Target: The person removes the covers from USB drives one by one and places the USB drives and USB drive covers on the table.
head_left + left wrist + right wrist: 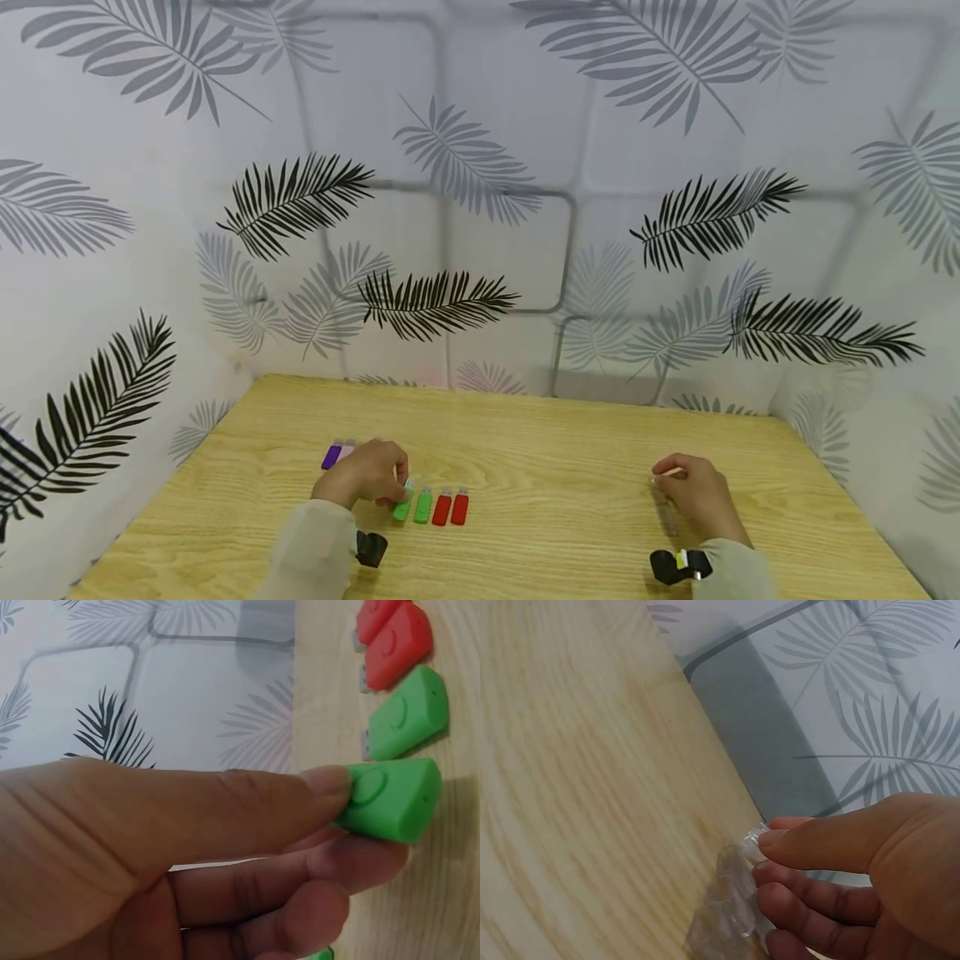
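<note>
My left hand (pixel 367 473) pinches a green USB flash drive (pixel 397 799) between thumb and finger, at the left end of a short row on the table. Beside it in the row lie another green USB flash drive (pixel 422 506) and two red USB flash drives (pixel 460 507), their metal plugs pointing away from me. Well to the right, my right hand (pixel 697 496) pinches the top of a crinkled clear plastic bag (pixel 727 907). The bag hangs down over the wood; its contents, if any, cannot be made out.
A purple USB flash drive (pixel 332 456) and a pale pink one (pixel 346 452) lie behind the left hand, partly covered by it. Low in the left wrist view a sliver of another green thing (pixel 322 953) shows. Leaf-patterned walls surround the wooden table (pixel 555 467).
</note>
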A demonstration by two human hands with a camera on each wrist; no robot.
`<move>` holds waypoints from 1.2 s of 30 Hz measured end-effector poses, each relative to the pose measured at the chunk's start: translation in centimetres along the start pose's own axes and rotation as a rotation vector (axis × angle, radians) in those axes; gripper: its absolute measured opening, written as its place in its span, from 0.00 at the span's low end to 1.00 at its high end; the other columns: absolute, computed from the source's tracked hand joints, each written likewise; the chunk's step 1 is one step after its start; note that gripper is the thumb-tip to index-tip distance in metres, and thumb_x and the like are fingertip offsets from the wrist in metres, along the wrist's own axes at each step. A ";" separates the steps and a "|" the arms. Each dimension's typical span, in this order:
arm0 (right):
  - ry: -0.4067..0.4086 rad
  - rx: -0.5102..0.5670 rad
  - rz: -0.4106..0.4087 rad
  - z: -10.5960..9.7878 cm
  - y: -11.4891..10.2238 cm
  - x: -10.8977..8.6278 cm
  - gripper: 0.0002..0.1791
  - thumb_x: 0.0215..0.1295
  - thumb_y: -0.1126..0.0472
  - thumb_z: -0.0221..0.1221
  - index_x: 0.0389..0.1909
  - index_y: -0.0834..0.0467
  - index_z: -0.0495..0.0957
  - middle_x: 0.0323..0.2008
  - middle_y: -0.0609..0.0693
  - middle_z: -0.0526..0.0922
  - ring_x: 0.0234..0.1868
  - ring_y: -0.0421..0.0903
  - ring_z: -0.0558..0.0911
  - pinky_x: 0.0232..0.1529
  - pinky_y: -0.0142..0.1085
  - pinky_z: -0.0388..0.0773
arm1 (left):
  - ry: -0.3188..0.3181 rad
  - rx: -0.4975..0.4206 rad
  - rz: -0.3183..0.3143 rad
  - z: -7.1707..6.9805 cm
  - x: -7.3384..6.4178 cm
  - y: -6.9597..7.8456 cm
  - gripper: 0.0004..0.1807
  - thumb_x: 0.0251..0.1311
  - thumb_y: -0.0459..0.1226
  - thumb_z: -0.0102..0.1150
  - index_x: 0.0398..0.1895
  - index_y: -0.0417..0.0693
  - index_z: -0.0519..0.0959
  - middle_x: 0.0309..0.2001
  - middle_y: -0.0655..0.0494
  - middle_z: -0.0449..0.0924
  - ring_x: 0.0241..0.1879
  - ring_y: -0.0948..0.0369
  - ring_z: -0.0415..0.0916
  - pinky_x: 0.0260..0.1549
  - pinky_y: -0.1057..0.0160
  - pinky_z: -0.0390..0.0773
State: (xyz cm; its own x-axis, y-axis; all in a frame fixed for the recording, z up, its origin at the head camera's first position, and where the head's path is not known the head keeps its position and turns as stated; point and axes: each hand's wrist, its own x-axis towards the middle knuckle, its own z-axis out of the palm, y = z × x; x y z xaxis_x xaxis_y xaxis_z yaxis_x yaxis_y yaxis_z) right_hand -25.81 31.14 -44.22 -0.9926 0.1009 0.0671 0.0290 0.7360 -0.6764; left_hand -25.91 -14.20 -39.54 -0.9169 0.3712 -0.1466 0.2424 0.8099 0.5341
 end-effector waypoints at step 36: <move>0.007 0.004 0.033 0.7 0.7 0.2 0.06 0.62 0.64 0.60 0.35 0.61 0.84 0.38 0.58 0.85 0.43 0.57 0.81 0.43 0.53 0.75 | 0.008 -0.059 -0.074 1.4 1.1 -1.2 0.10 0.51 0.30 0.70 0.22 0.44 0.75 0.21 0.55 0.75 0.20 0.60 0.73 0.20 0.63 0.71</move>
State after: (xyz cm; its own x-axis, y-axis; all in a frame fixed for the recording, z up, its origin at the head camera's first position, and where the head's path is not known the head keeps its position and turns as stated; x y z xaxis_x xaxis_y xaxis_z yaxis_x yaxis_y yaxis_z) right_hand -26.10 31.17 -45.19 -0.9903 0.1295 0.0498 0.0611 0.7293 -0.6815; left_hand -26.75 -14.15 -41.45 -0.9342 0.3073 -0.1812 0.1548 0.8067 0.5703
